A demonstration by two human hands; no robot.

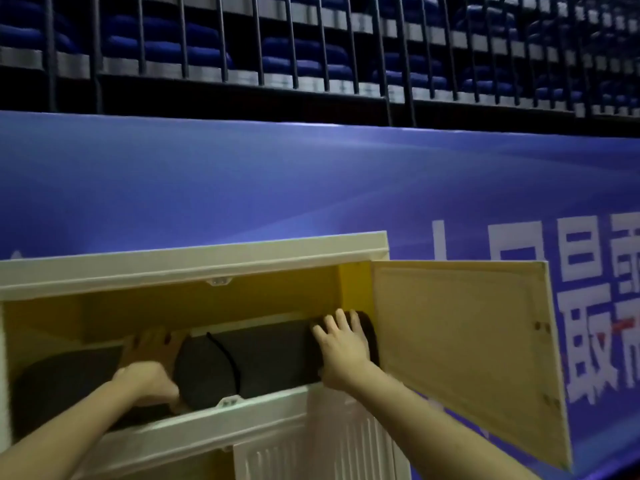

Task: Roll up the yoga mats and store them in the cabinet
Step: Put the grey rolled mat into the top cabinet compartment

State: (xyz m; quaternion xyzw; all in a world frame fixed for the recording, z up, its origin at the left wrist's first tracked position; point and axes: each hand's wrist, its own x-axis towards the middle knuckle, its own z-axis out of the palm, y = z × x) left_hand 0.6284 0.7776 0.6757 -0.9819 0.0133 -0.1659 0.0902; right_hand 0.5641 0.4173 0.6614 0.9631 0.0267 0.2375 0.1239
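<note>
Under the right hand (341,348), whose flat, spread fingers press it, the rolled mat (270,358) lies half inside the cabinet (194,261). Beside its near end, the left hand (149,382) looks curled; what it grips I cannot tell. Uneven pushing could jam the mat against the frame.

Cabinet (194,261): cream frame, yellow interior, top compartment open, door (464,358) swung out to the right. Rolled dark yoga mat (273,358) lay lengthwise inside, a black strap (227,355) around it near its left end. Right hand (341,344) rested on the mat's right part, fingers spread. Left hand (149,381) curled at the mat's left end. Second dark mat (65,382) lay in the left part. Behind: blue banner (311,181) with white characters, railing (311,39), blue seats (166,46).
</note>
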